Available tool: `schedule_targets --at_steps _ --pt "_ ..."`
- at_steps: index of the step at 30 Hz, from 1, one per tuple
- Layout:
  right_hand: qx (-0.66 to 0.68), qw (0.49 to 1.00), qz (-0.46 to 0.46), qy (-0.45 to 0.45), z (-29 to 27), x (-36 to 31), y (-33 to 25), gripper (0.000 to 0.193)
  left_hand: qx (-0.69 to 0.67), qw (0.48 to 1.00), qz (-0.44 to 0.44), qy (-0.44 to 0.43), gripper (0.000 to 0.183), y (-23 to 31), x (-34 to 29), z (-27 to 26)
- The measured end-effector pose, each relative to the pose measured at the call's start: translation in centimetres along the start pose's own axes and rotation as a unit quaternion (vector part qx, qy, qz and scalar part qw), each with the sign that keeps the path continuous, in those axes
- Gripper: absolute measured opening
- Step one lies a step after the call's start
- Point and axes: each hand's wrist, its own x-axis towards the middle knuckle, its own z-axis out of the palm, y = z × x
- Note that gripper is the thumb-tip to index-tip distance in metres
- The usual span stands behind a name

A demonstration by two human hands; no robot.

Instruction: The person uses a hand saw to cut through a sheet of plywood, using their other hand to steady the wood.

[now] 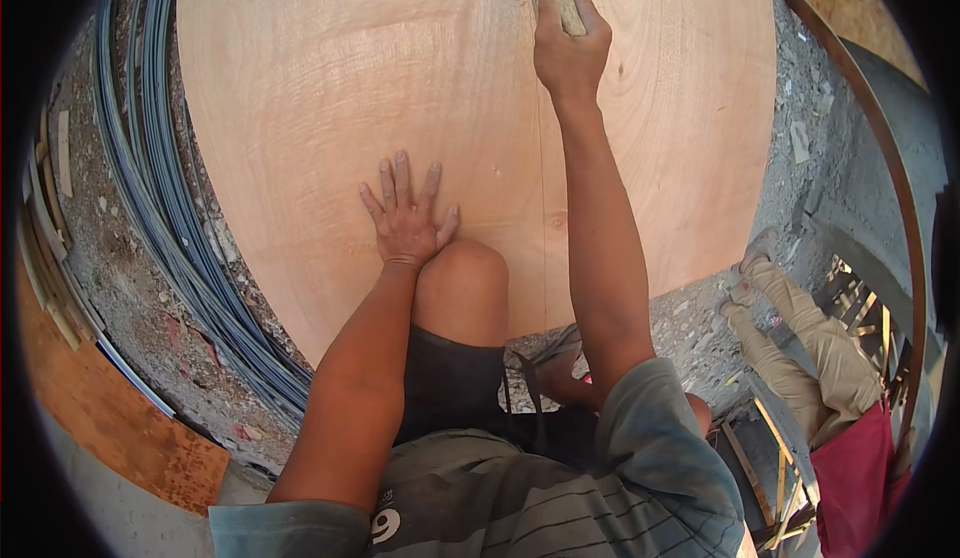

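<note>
A large sheet of pale plywood (pixel 330 88) lies in front of me. My left hand (pixel 408 226) rests flat on it with fingers spread, beside my bent knee, which also presses on the sheet. At the top edge, my right hand (pixel 573 53) is closed around the worn, pale handle of what looks like a handsaw (pixel 568 8). Only a bit of dark blade shows by the handle; the rest is out of view. A thin straight line (pixel 544 208) runs down the plywood from near the tool to the sheet's near edge.
Long bundled steel rods (pixel 165 188) curve along the left over rubble. Wood strips (pixel 45 228) and a brown board (pixel 120 408) lie farther left. At the lower right is another person in tan trousers (pixel 810 328), near wooden pieces (pixel 775 468). A curved brown strip (pixel 890 138) borders the right.
</note>
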Motion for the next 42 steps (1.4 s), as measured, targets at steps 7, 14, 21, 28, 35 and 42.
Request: schedule_targets --at_steps 7,14,21,28,35,42 --pt "0.014 1.0 -0.011 -0.006 -6.7 -16.6 -1.1 0.051 0.024 1.0 -0.012 -0.013 0.079 -2.2 -2.0 -1.4" --pt "-0.02 1.0 -0.017 0.007 0.7 -0.5 1.2 0.044 0.011 1.0 0.002 -0.001 0.081 0.0 -1.0 0.0" --pt "0.051 0.999 0.008 -0.005 -6.9 -16.1 -0.6 0.049 0.032 0.999 -0.015 -0.002 0.081 -2.1 -1.7 -1.2" --pt "0.014 1.0 0.017 -0.002 -0.3 -1.4 0.8 0.049 0.002 1.0 -0.005 -0.007 0.081 -0.3 -1.6 -0.2" --pt "0.025 0.999 -0.027 -0.005 -7.2 -17.1 0.4 0.051 0.02 1.0 -0.018 -0.011 0.081 -1.8 -1.7 -0.8" --pt "0.01 1.0 -0.023 0.011 1.5 0.0 2.8 0.046 0.009 1.0 -0.003 -0.001 0.081 -1.2 -1.3 -0.8"
